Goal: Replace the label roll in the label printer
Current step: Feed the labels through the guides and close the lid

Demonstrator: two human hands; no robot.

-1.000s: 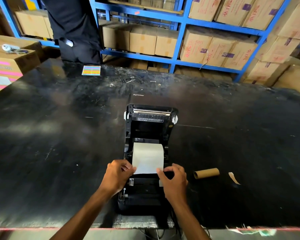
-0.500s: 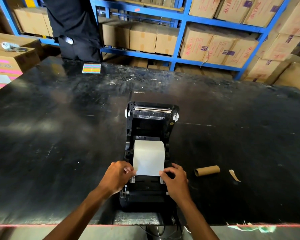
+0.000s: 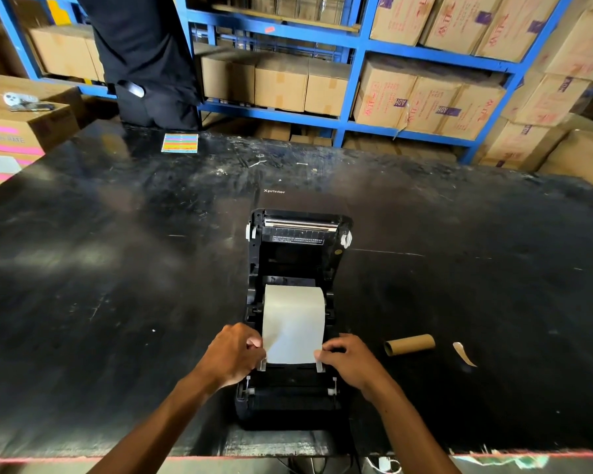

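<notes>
A black label printer (image 3: 293,401) stands on the black table near its front edge, its lid (image 3: 298,234) swung open and back. A white label roll (image 3: 293,319) sits in the bay, with its free end drawn toward me over the paper guides. My left hand (image 3: 233,354) pinches the left edge of the label paper. My right hand (image 3: 350,360) pinches the right edge. An empty brown cardboard core (image 3: 409,344) lies on the table to the right of the printer.
A torn paper scrap (image 3: 463,354) lies beyond the core. A colourful sticker sheet (image 3: 179,143) rests at the table's far edge, where a person in dark clothes (image 3: 144,59) stands. Blue shelving (image 3: 353,83) holds cardboard boxes. More boxes (image 3: 14,131) are stacked at the left.
Both hands have stayed at the paper's front corners. The label paper's end has been drawn a little further toward the printer's front.
</notes>
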